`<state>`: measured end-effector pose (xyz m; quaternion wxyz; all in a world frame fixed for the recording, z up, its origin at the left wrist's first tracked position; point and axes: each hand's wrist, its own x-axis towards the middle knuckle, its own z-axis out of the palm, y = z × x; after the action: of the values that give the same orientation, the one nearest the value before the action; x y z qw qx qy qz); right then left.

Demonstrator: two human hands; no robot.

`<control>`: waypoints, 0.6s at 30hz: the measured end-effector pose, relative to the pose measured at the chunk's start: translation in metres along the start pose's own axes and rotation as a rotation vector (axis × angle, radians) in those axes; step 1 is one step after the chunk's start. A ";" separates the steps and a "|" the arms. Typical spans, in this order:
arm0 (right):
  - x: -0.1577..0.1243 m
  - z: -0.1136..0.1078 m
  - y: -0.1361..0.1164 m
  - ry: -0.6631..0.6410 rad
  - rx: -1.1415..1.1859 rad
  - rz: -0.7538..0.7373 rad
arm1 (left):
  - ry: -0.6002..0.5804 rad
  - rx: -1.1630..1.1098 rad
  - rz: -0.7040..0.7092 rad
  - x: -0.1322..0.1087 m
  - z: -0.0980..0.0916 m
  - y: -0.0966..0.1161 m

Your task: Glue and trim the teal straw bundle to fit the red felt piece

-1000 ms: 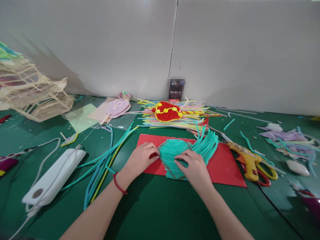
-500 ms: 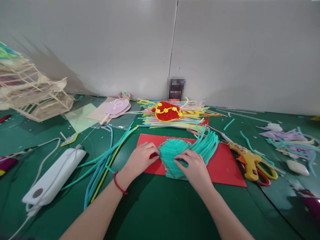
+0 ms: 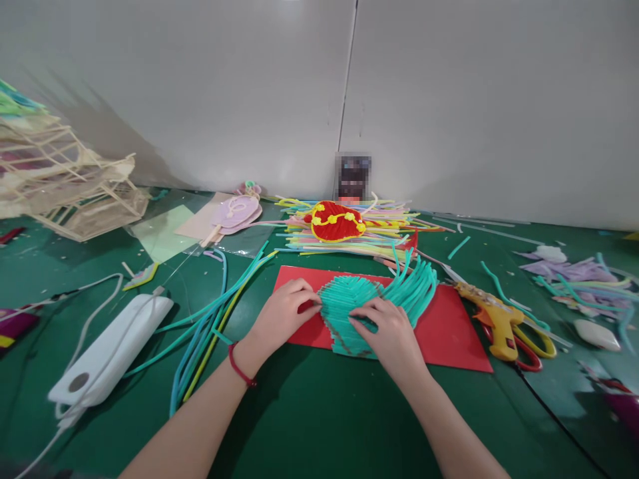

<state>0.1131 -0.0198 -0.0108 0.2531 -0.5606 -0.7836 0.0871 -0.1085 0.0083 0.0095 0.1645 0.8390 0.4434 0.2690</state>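
Head view: left hand (image 3: 285, 309) at nine o'clock and right hand (image 3: 392, 332) at four are touching turquoise piece (image 3: 344, 299); fingers clamped? Can't tell.

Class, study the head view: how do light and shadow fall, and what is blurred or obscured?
Head view: a pale sheen on the wall; head view: a shadow on the wall behind the stick frame, and another on the table beside the left forearm; head view: pixelation hides the upright item; head view: teal piece fairly clear, purple item at right soft.
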 end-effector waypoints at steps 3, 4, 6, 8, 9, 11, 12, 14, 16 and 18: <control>0.000 -0.001 -0.001 -0.016 -0.008 0.011 | 0.012 0.050 0.035 0.001 0.005 0.005; 0.000 -0.001 -0.002 -0.022 -0.009 0.014 | -0.008 0.084 0.045 0.001 0.007 0.007; 0.001 -0.002 -0.002 -0.026 -0.013 0.018 | -0.048 0.161 0.063 0.003 0.009 0.011; 0.001 -0.002 -0.003 -0.024 -0.021 0.021 | -0.074 0.222 0.093 0.005 0.010 0.015; 0.002 -0.002 -0.003 -0.023 -0.022 0.024 | -0.082 0.245 0.110 0.005 0.010 0.016; 0.002 -0.002 -0.003 -0.027 -0.019 0.030 | -0.094 0.280 0.143 0.006 0.010 0.019; 0.002 -0.002 -0.003 -0.032 -0.014 0.033 | -0.100 0.296 0.153 0.007 0.011 0.020; 0.002 -0.002 -0.003 -0.036 -0.006 0.037 | -0.108 0.331 0.165 0.007 0.011 0.021; 0.002 -0.002 -0.003 -0.033 -0.003 0.034 | -0.118 0.362 0.181 0.008 0.012 0.023; 0.002 -0.001 -0.002 -0.027 -0.001 0.028 | -0.124 0.389 0.195 0.008 0.013 0.024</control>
<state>0.1113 -0.0192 -0.0086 0.2409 -0.5702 -0.7792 0.0981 -0.0809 0.0012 0.0142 -0.0002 0.9087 0.3928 0.1411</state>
